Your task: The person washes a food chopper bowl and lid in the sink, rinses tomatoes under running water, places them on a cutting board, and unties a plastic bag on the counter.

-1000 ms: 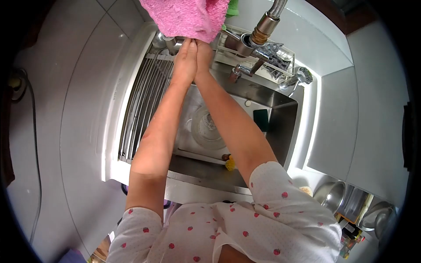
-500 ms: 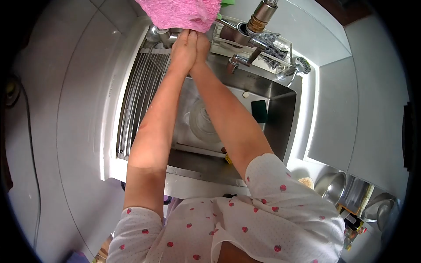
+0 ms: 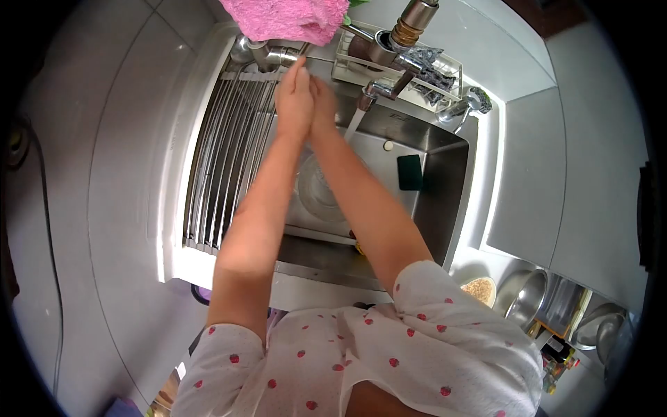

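Note:
My left hand (image 3: 294,104) and my right hand (image 3: 323,108) are pressed together over the back left of the steel sink (image 3: 445,177). The left hand's fingers lie closed together and point away from me; the right hand's fingers are mostly hidden and look curled. Whether anything is between the palms cannot be seen. Just beyond the fingertips hangs a pink cloth (image 3: 288,19), close to a metal pipe fitting (image 3: 267,55). To the right of my hands, water (image 3: 355,124) runs from the faucet (image 3: 368,97) and passes behind my right forearm.
A clear round dish (image 3: 318,187) and a dark green scouring pad (image 3: 410,172) lie in the sink. A metal rack (image 3: 222,160) covers its left side. A white caddy (image 3: 445,80) stands behind. Metal bowls (image 3: 522,297) sit at the lower right.
Both hands have drawn back from the pink cloth, toward me, still together. A water stream now shows below the faucet where none was visible before.

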{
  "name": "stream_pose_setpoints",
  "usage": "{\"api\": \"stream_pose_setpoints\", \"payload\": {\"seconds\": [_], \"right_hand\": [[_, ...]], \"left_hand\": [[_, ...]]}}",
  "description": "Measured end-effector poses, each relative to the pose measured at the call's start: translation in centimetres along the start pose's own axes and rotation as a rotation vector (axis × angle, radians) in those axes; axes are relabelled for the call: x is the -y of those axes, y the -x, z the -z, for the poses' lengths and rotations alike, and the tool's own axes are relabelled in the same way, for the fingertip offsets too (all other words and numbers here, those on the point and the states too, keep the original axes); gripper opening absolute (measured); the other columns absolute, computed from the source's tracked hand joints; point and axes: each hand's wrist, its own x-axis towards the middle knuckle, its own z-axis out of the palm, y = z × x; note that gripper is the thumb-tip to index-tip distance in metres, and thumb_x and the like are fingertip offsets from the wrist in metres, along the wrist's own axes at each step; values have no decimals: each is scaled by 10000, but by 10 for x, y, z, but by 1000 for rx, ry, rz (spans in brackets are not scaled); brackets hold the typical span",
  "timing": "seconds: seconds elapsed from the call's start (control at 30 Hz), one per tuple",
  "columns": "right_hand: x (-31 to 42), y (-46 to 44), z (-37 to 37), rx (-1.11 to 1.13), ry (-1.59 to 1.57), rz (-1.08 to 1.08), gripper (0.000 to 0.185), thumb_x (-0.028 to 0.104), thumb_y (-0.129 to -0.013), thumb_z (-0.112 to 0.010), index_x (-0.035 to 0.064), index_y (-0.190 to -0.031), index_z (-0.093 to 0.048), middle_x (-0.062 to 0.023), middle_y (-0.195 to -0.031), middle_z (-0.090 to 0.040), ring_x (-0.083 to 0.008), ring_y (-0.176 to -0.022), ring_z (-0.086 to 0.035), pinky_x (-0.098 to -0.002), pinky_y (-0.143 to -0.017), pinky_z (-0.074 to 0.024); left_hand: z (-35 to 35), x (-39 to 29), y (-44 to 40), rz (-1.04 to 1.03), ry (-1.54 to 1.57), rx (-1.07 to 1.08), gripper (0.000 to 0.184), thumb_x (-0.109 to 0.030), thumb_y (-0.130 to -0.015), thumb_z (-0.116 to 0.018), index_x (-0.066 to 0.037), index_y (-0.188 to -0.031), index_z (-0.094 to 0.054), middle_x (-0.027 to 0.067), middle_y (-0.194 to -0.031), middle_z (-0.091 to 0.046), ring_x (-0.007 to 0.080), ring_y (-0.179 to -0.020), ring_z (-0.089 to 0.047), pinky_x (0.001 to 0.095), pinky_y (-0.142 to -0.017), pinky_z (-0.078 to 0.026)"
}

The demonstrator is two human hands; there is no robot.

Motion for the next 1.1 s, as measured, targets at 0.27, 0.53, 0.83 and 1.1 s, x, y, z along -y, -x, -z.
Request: {"api": "stream_pose_setpoints", "payload": {"seconds": [0.27, 0.53, 0.83, 1.1], "right_hand": [[32, 79, 91, -241, -552, -723, 202, 195, -870, -468, 49, -808, -592, -59, -784, -576, -136, -638, -500, -279, -555, -408], [19, 56, 113, 10, -480, -702, 238, 242, -869, -477, 33, -859, -589, -93, -846, -585, -189, -753, -544, -318, -681, -452], [-47, 80, 214, -146, 1374, 254, 388, 266, -793, -584, -1, -1072, -552, -129, -907, -594, -213, -791, -580, -314, -688, -483], [-9, 86, 216, 246, 488, -791, 400, 297, -750, -630, 15, -1030, -581, -86, -673, -587, -163, -517, -558, -255, -458, -457]], "left_hand": [[-47, 50, 91, 867, 771, -155, 302, -247, -917, -405, -11, -815, -563, 74, -718, -552, 171, -628, -527, 287, -561, -449], [-57, 33, 89, 821, 696, -48, 336, -345, -888, -464, -37, -808, -572, 84, -640, -532, 221, -524, -507, 332, -487, -436], [3, 80, 139, 507, -741, -56, 513, -34, -745, -521, -81, -1235, -376, 182, -1123, -492, 332, -1124, -426, 380, -925, -367], [21, 164, 166, 1270, -257, -162, 424, -104, -727, -617, -66, -1129, -489, 126, -1046, -561, 261, -956, -542, 330, -799, -441]]}}
